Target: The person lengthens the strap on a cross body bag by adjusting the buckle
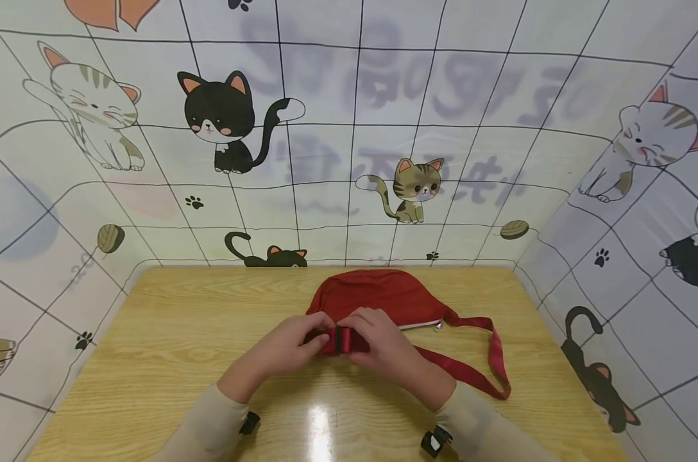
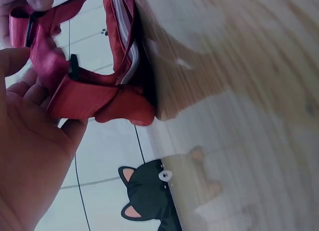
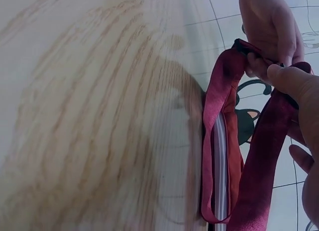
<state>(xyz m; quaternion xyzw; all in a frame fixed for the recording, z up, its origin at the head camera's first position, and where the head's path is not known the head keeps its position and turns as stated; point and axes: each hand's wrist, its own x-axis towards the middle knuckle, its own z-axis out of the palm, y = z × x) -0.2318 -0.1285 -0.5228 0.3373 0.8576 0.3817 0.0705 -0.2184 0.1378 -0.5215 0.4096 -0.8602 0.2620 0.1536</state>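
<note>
A red waist bag [image 1: 378, 292] lies at the back of the table, its pale zipper [image 3: 220, 161] along the near edge. In front of it, both hands hold its dark red strap [image 1: 470, 375] close together. My left hand [image 1: 291, 346] pinches one part between thumb and fingers, beside a dark buckle piece [image 1: 337, 340]. From the other side, my right hand [image 1: 386, 346] grips the strap, with the thumb on top in the right wrist view. A black slider [image 2: 74, 67] sits on the strap near the left palm. Fingers partly hide the buckle, so whether it is fastened cannot be told.
The wooden table [image 1: 199, 308] has light grain and a glossy reflection near its front. White sheets with cat drawings [image 1: 230, 122] stand behind and at both sides. The strap's loop spreads over the table to the right. A small metal zipper pull [image 1: 439, 326] hangs at the bag's right end.
</note>
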